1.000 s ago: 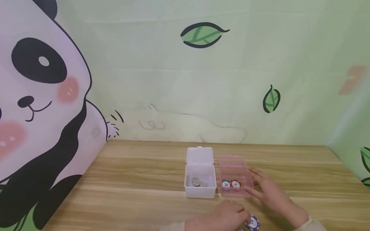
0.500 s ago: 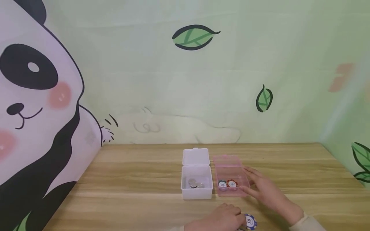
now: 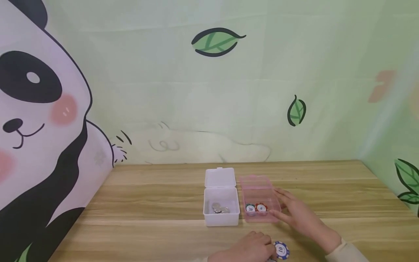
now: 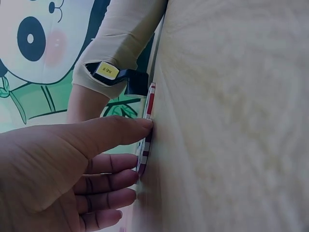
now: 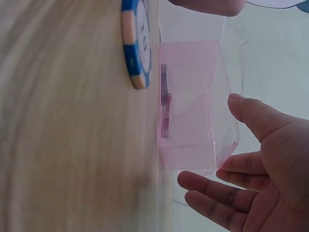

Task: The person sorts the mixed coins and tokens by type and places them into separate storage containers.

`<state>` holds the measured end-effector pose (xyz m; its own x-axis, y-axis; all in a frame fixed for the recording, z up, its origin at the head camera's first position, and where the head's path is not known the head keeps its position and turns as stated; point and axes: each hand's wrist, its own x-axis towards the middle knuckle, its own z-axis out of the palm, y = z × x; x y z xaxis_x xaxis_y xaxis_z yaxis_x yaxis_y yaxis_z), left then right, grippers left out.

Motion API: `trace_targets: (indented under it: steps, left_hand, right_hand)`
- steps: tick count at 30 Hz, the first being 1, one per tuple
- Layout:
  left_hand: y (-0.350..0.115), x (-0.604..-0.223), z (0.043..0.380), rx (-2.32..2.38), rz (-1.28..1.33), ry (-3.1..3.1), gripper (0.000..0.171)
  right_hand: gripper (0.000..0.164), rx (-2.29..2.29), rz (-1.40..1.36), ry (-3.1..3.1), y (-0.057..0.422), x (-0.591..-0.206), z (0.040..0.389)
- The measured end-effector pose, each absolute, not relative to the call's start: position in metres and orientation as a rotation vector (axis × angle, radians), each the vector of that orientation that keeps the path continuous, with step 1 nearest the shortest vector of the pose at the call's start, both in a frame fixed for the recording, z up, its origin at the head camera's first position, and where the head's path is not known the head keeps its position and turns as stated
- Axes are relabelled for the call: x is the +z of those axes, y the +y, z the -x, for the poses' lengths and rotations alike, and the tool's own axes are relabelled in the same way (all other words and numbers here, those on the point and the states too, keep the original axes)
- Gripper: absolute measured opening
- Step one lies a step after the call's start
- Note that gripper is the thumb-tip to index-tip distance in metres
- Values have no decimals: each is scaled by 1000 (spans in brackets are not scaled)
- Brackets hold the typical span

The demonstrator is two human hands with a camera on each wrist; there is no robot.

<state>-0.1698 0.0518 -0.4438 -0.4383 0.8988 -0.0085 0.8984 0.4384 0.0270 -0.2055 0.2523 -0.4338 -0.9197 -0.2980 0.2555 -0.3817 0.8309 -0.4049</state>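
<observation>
My left hand (image 3: 250,248) is low at the front of the table; in the left wrist view its thumb and index finger pinch a red-and-white-edged poker chip (image 4: 149,101) lying on the wood. Just right of it lies a blue-and-white poker chip (image 3: 281,250) marked 10. My right hand (image 3: 302,218) rests spread against the right side of an open pink clear box (image 3: 258,194), thumb near its front corner. Inside that box lie a green chip (image 3: 250,208) marked 20 and a red chip (image 3: 261,208).
An open white box (image 3: 221,219) with several coins (image 3: 217,207) in it stands left of the pink box, its lid tilted back. Both stand on a wooden table (image 3: 147,203). A printed panda cloth (image 3: 147,80) hangs behind and along the sides.
The head view has swung slightly to the right, so everything sits further left in it. Both hands, the boxes and the chips otherwise keep nearly the same places.
</observation>
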Motion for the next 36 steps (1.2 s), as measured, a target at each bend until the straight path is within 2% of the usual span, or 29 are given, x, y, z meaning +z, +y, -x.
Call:
trace_targets:
  steps: [16,20,27,36]
  left_hand:
    - [53,-445,167,13,-1640,2670,17]
    - [54,-442,167,-89,-1667,2696,21]
    - [55,-432,167,-249,-1663,2749,17]
    - [49,-423,170,-181,-1679,2742,34]
  right_hand:
    - [65,690,-538,-2829,251,-436,205]
    - [65,701,-538,-2830,252,-435,205]
    - [66,697,-531,-2829,252,-432,204]
    - [64,688,-547,-2798,250,-433,203]
